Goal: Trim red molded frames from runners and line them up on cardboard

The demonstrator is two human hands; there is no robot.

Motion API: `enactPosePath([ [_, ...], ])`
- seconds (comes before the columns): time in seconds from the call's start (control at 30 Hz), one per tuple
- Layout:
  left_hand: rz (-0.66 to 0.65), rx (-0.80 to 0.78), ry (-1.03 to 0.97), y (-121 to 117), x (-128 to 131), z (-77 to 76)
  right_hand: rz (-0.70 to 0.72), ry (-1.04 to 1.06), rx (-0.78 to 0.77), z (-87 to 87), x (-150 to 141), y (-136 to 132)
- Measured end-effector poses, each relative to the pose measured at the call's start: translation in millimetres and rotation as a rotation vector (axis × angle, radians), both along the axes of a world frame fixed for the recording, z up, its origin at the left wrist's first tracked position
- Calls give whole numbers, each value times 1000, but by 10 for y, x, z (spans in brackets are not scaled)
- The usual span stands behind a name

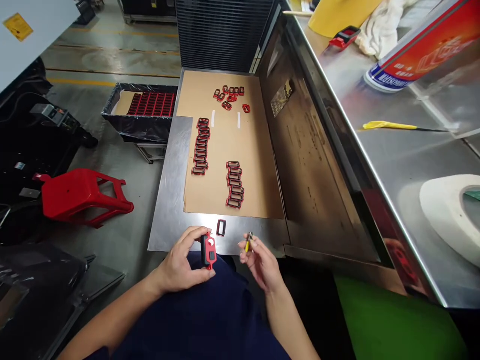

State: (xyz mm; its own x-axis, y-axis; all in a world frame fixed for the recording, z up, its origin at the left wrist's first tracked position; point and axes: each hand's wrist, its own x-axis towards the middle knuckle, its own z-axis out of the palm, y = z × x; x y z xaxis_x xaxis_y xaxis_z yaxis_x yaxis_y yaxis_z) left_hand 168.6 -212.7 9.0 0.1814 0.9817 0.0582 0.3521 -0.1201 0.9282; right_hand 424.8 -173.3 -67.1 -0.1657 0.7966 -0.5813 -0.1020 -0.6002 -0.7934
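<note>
My left hand [180, 262] grips a red-and-black plastic housing [211, 252] by its two ends, with its red face turned right. Between the thumb and fingers of my right hand [262, 260] is a small tool with a yellow handle [248, 245]; its metal end points up and its exact kind cannot be made out. The two hands are apart, above the near edge of the metal table [168, 200]. Just beyond them a single black-and-red frame [221, 228] lies on the bare metal.
Cardboard [221, 195] covers much of the table, bearing a left row of frames [201, 145], a nearer row [235, 187] and a loose far group [231, 98]. A black-lined bin [138, 125] holds more parts. A red stool [80, 195] stands left; a spray can [423, 55] and tape roll [446, 205] sit right.
</note>
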Motion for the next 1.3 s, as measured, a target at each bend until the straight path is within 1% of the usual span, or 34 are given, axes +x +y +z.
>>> enactPosePath([
  [0.07, -44, 21, 9, 26, -74, -6, 28, 273, -35, 213, -204, -123],
  [0.13, -105, 61, 8, 59, -129, -15, 67, 500, -33, 372, -355, -182],
  [0.17, -137, 90, 4, 78, -148, -19, 89, 557, -13, 433, -406, -194],
  [0.23, -190, 156, -8, 117, -174, -23, 120, 597, 37, 529, -465, -203],
  [0.33, -238, 217, -24, 170, -187, -16, 125, 522, 121, 642, -493, -213],
  [0.47, -250, 217, -31, 202, -184, -1, 169, 223, 311, 743, -532, -240],
  [0.53, -242, 188, -32, 198, -185, -2, 215, 114, 389, 754, -564, -250],
  [0.63, -203, 78, -24, 180, -190, -15, 273, 9, 500, 731, -606, -242],
  [0.7, -179, 18, -20, 173, -191, -27, 292, -45, 599, 713, -623, -219],
  [0.8, -159, -19, -21, 176, -184, -36, 303, -88, 728, 711, -637, -165],
  [0.97, -129, -86, -15, 201, -160, -24, 341, -111, 868, 728, -645, -80],
  [1.03, -128, -80, 7, 210, -146, -12, 349, -95, 866, 721, -623, -64],
  [1.1, -138, -33, 47, 221, -129, 3, 336, -22, 770, 703, -577, -56],
  [1.17, -154, 81, 91, 239, -108, 17, 301, 92, 610, 680, -520, -49],
  [1.23, -177, 231, 119, 265, -85, 29, 268, 182, 463, 667, -481, -35],
  [1.3, -213, 347, 136, 295, -65, 40, 249, 234, 371, 672, -478, -13],
])
